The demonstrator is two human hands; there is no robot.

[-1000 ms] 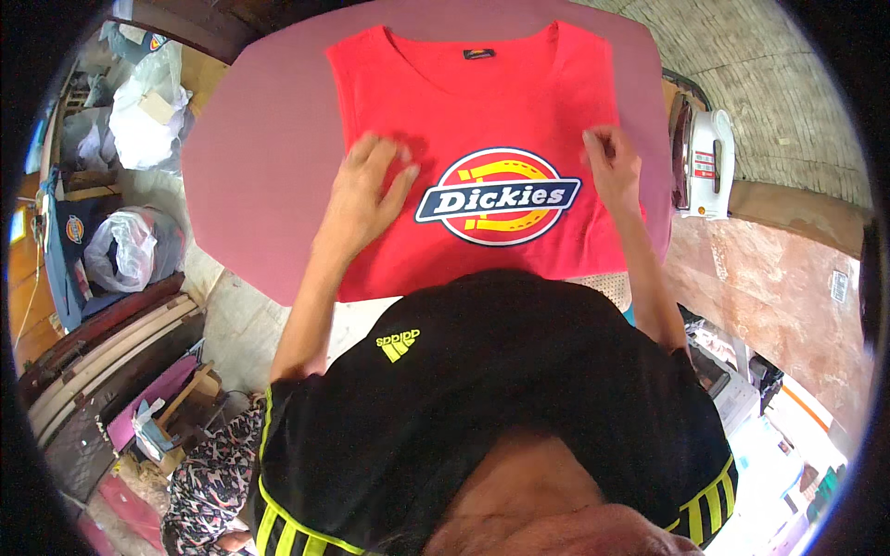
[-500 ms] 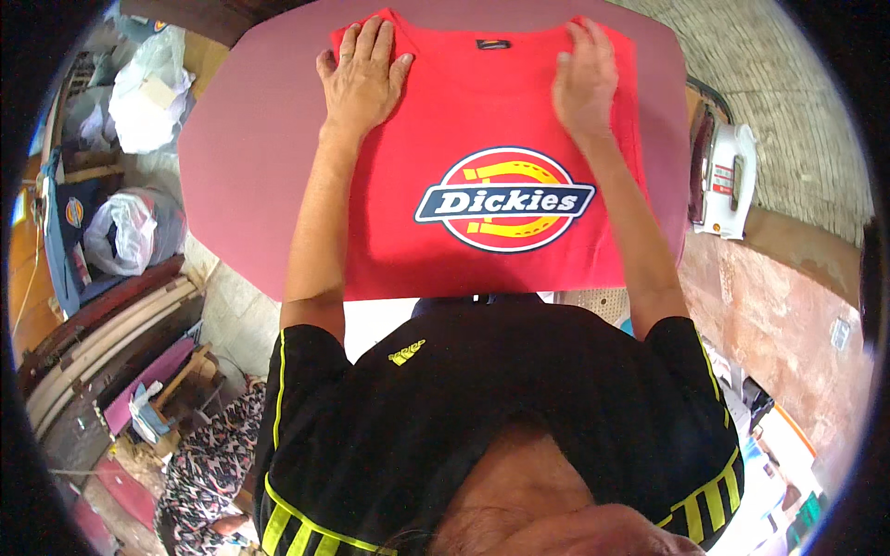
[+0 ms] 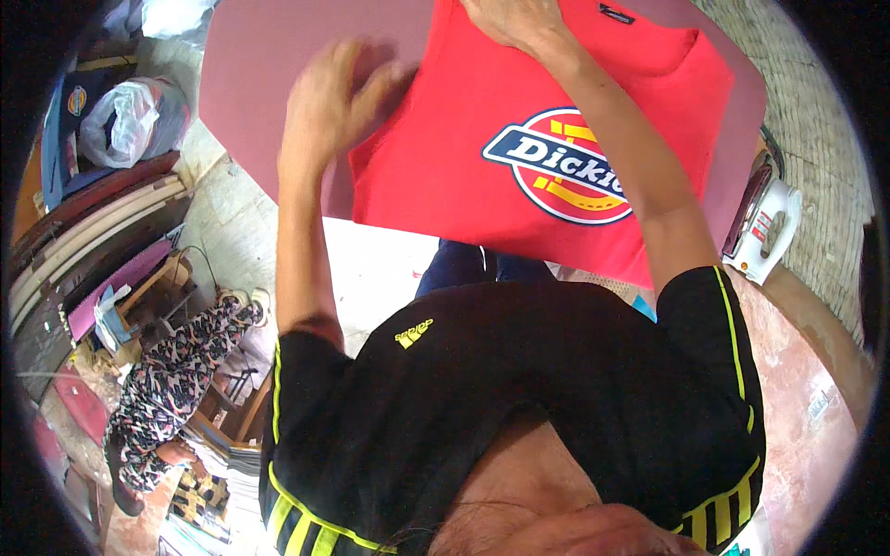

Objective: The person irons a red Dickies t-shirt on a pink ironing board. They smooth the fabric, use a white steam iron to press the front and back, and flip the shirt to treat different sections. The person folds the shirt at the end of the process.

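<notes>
A red sleeveless-looking shirt [image 3: 426,176] with a round emblem on its front lies flat on a padded maroon board [image 3: 269,102], its neckline toward the far right. My left hand [image 3: 334,102] is just left of the shirt's side edge, blurred, with thumb and fingers apart and nothing in them. Across the shirt reaches my right arm; my right hand [image 3: 519,18] rests at the shirt's far left shoulder. The picture's upper edge cuts off its fingertips, so I cannot tell whether it grips the cloth.
A white iron [image 3: 768,227] stands at the board's right edge. On the left are a clear plastic bag [image 3: 134,120] and stacked curved boards [image 3: 102,232]. Another person in patterned clothes [image 3: 176,380] is at the lower left.
The view has turned, so board, shirt and iron appear tilted and shifted right. My right hand has crossed from the shirt's right shoulder to its left one; my left hand has come off the shirt.
</notes>
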